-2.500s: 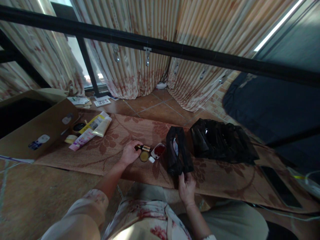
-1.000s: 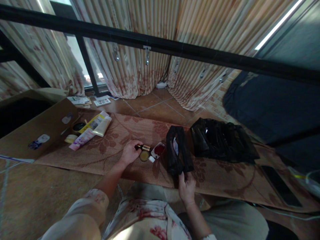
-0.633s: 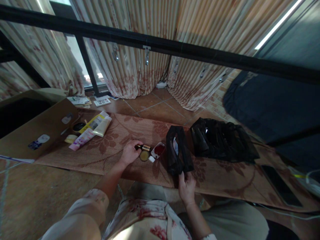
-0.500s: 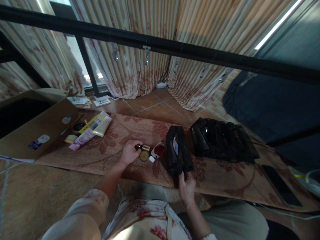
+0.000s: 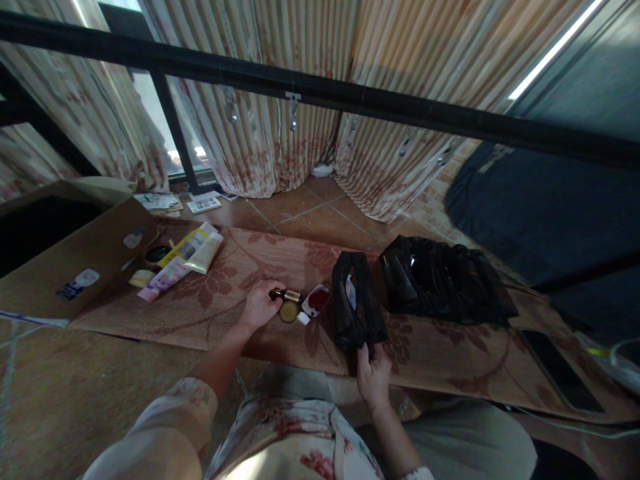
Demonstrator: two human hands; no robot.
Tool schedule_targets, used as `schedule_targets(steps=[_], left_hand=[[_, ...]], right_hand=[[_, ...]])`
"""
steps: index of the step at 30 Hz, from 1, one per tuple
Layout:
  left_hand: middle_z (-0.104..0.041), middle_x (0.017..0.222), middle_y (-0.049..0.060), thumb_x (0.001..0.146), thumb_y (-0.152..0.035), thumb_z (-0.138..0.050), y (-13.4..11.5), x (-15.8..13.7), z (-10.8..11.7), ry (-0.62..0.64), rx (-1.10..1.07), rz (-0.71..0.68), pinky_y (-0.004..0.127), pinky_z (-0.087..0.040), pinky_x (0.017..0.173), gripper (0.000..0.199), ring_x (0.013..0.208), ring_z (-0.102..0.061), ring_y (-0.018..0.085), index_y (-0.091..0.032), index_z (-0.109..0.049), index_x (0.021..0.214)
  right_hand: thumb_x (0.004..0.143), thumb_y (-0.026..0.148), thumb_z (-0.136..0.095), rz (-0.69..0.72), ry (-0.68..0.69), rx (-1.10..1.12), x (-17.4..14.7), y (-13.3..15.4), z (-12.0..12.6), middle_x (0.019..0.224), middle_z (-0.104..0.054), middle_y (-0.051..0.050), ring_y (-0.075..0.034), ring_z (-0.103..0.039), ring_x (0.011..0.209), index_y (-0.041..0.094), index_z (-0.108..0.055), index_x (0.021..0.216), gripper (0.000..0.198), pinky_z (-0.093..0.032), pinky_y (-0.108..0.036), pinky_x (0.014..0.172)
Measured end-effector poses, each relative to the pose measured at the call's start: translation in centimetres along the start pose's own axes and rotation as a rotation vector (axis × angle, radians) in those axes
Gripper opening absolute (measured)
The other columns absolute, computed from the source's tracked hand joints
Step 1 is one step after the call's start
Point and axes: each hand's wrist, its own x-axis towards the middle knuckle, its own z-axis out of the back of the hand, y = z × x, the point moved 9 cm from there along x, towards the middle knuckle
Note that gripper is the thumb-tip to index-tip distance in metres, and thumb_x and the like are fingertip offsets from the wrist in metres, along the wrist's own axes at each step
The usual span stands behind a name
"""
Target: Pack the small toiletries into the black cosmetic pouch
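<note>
My left hand (image 5: 261, 305) is closed on the dark end of a small black-and-gold tube (image 5: 289, 295) that looks like a lipstick, low over the cloth. Just below the tube lies a round olive-gold jar (image 5: 289, 311). A clear bottle with dark red contents (image 5: 317, 300) and a white cap (image 5: 303, 319) rests to the right of it. My right hand (image 5: 374, 373) pinches the near end of a black mesh pouch (image 5: 358, 300), whose top gapes and shows something pale inside.
On the patterned cloth-covered bench (image 5: 240, 247), several cosmetic tubes (image 5: 183, 257) lie left, beside an open cardboard box (image 5: 75, 260). Right of the pouch is a bulky black plastic bag (image 5: 445, 280), then a phone (image 5: 563, 370). A dark metal rail (image 5: 325, 87) crosses above.
</note>
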Motion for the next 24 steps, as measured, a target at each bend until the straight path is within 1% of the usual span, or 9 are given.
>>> schedule_targets(steps=[5,9,12,14,20,24], left_hand=[[-0.070,0.090,0.001,0.067,-0.009,-0.053,-0.03,0.01,-0.02,0.000,-0.002,-0.002,0.033,-0.048,0.084,0.027,0.089,-0.060,0.019,-0.023,-0.066,0.087],[-0.069,0.088,0.001,0.068,-0.009,-0.053,-0.03,0.01,-0.02,-0.003,-0.004,-0.001,0.033,-0.048,0.084,0.027,0.088,-0.060,0.019,-0.023,-0.066,0.086],[-0.069,0.089,0.001,0.067,-0.009,-0.053,-0.02,0.01,-0.03,-0.003,-0.007,-0.001,0.033,-0.048,0.085,0.027,0.089,-0.060,0.019,-0.023,-0.066,0.086],[-0.069,0.090,0.001,0.067,-0.009,-0.054,0.00,0.00,-0.03,-0.003,-0.008,0.001,0.033,-0.048,0.085,0.027,0.089,-0.060,0.019,-0.023,-0.066,0.087],[-0.070,0.090,0.001,0.067,-0.009,-0.054,-0.09,0.03,0.04,-0.005,-0.010,0.002,0.034,-0.048,0.087,0.027,0.090,-0.060,0.019,-0.024,-0.066,0.085],[-0.070,0.089,0.000,0.066,-0.008,-0.054,-0.20,0.05,0.10,-0.004,-0.009,0.003,0.034,-0.048,0.087,0.027,0.089,-0.060,0.019,-0.024,-0.066,0.085]], right_hand=[[0.089,0.043,-0.046,-0.028,0.002,0.009,-0.01,-0.44,-0.15,0.090,-0.071,-0.015,-0.026,-0.064,0.087,0.012,-0.067,0.097,0.038,-0.047,-0.035,0.078],[0.088,0.043,-0.047,-0.043,0.004,0.031,0.06,-0.60,-0.22,0.093,-0.071,-0.016,-0.026,-0.064,0.091,0.012,-0.067,0.097,0.038,-0.047,-0.035,0.081],[0.088,0.043,-0.047,-0.053,0.004,0.034,0.09,-0.66,-0.21,0.090,-0.071,-0.015,-0.026,-0.064,0.090,0.012,-0.068,0.096,0.037,-0.047,-0.036,0.082],[0.088,0.042,-0.047,-0.052,0.007,0.036,0.09,-0.67,-0.23,0.089,-0.071,-0.015,-0.026,-0.064,0.090,0.012,-0.068,0.095,0.037,-0.047,-0.036,0.082],[0.089,0.043,-0.047,-0.028,0.009,0.039,0.11,-0.55,-0.20,0.094,-0.071,-0.015,-0.026,-0.064,0.092,0.013,-0.068,0.097,0.038,-0.047,-0.037,0.085],[0.090,0.042,-0.046,-0.023,0.010,0.035,0.12,-0.05,-0.09,0.095,-0.071,-0.016,-0.026,-0.064,0.092,0.012,-0.068,0.100,0.038,-0.047,-0.036,0.084]])
